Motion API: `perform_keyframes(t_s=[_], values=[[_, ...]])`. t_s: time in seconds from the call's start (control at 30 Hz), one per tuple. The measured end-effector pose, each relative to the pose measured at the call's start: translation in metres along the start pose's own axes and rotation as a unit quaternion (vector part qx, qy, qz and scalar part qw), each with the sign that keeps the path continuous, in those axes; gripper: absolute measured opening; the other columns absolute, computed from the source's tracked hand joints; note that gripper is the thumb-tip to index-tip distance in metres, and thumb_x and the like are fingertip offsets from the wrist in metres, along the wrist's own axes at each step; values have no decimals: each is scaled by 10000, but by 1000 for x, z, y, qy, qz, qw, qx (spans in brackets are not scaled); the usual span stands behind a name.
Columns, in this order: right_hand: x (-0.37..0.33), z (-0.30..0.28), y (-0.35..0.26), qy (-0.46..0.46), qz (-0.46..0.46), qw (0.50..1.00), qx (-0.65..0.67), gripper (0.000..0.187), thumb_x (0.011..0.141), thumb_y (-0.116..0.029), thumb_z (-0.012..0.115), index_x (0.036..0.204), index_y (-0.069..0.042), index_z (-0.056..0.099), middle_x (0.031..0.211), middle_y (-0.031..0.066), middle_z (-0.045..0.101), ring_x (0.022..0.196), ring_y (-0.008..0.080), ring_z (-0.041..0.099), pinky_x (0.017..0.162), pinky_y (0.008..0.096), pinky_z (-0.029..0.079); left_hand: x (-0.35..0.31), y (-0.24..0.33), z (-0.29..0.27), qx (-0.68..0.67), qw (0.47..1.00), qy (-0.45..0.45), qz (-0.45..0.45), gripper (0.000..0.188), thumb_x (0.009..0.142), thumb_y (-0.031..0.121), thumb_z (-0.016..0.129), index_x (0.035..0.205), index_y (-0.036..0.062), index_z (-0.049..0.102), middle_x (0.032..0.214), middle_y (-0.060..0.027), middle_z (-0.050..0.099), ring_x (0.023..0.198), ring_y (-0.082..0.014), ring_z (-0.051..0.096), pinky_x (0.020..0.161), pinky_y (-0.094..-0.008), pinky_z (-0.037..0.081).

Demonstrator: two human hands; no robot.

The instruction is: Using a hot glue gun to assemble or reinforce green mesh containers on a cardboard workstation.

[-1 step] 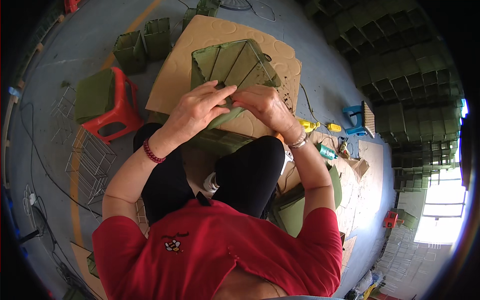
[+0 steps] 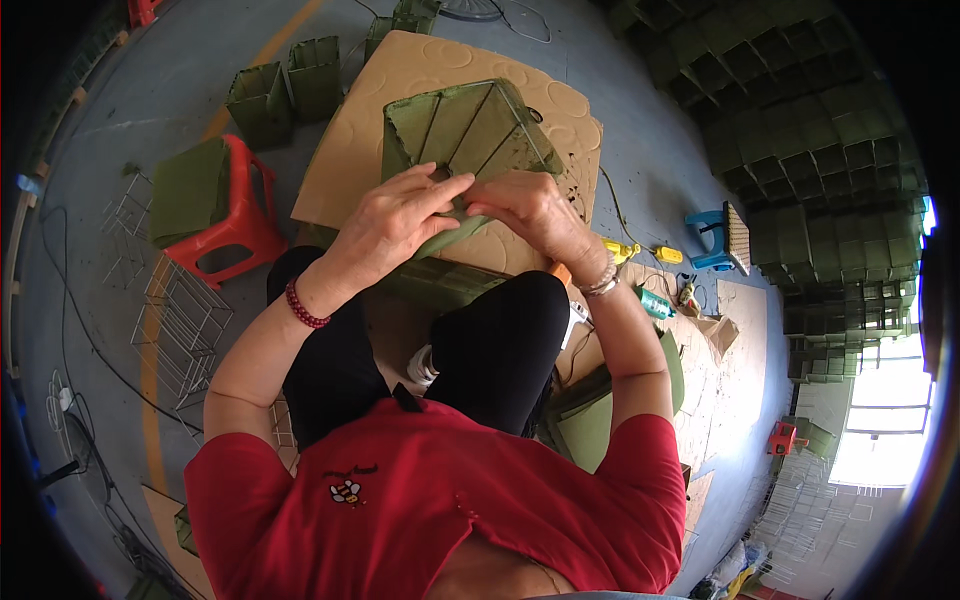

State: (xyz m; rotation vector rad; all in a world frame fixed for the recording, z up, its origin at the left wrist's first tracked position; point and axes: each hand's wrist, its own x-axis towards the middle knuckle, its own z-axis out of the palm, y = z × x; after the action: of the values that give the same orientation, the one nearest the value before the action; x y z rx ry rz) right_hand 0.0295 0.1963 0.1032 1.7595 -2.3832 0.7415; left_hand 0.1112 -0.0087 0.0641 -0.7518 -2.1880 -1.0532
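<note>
A green fabric cover (image 2: 415, 112) with thin wire ribs across it lies in front of me, its wide end turned away. Both hands meet at its near edge. My left hand (image 2: 395, 215) pinches the fabric there between thumb and fingers, with the fingertips pointing right. Close against it, my right hand (image 2: 535, 212) has its fingers bent down and pressed together on the same edge. The exact spot they grip is partly hidden behind the fingers. Under the cover lies a brown cardboard sheet (image 2: 350, 140).
To the left stands a red stool (image 2: 238, 230) bearing green fabric, with wire frames (image 2: 185, 325) beside it. Green boxes (image 2: 262, 105) sit beyond. At right are a blue stool (image 2: 712, 240), a green bottle (image 2: 655, 303), a yellow tool (image 2: 622, 250) and tall stacks of green boxes (image 2: 810, 150).
My right hand and wrist have shifted very slightly. The left hand and the green cover look the same.
</note>
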Motion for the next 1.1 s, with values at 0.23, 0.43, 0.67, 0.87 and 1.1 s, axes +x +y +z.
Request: perform_keyframes(t_s=[0.23,0.43,0.67,0.87,1.1], values=[[-3,0,0,22,-25,999,-24,126,825,-119,694,905,-39,639,790,113,644,734,307,620,662,391,500,3,1,-2,5,1000,-18,8,498,774,-3,712,1252,35,578,754,-119,632,763,-257,648,994,-436,491],[10,9,-2,51,62,994,-70,151,870,-172,641,811,-47,580,653,119,600,641,309,615,572,405,486,22,-16,-9,56,997,-54,16,468,788,-17,683,1242,27,576,853,-144,644,816,-308,641,1014,-429,476],[9,7,-16,88,-6,991,-99,205,880,-186,631,818,-12,541,752,133,628,719,317,626,624,411,492,16,-8,-1,85,995,5,48,410,776,-15,683,1176,-1,596,790,-129,615,796,-283,626,753,-395,516],[5,2,-16,21,87,990,-110,233,880,-202,635,801,-4,537,773,149,627,738,321,630,645,408,498,23,-7,-3,11,1000,-24,-7,431,750,-41,708,1168,5,612,910,-152,659,852,-306,649,759,-386,535],[61,-31,36,113,70,991,-33,247,924,-195,597,1078,-13,662,895,191,674,802,359,640,708,398,505,26,-1,-4,-27,997,-37,-59,419,779,-41,681,1188,21,608,919,-165,662,858,-309,653,747,-385,536]])
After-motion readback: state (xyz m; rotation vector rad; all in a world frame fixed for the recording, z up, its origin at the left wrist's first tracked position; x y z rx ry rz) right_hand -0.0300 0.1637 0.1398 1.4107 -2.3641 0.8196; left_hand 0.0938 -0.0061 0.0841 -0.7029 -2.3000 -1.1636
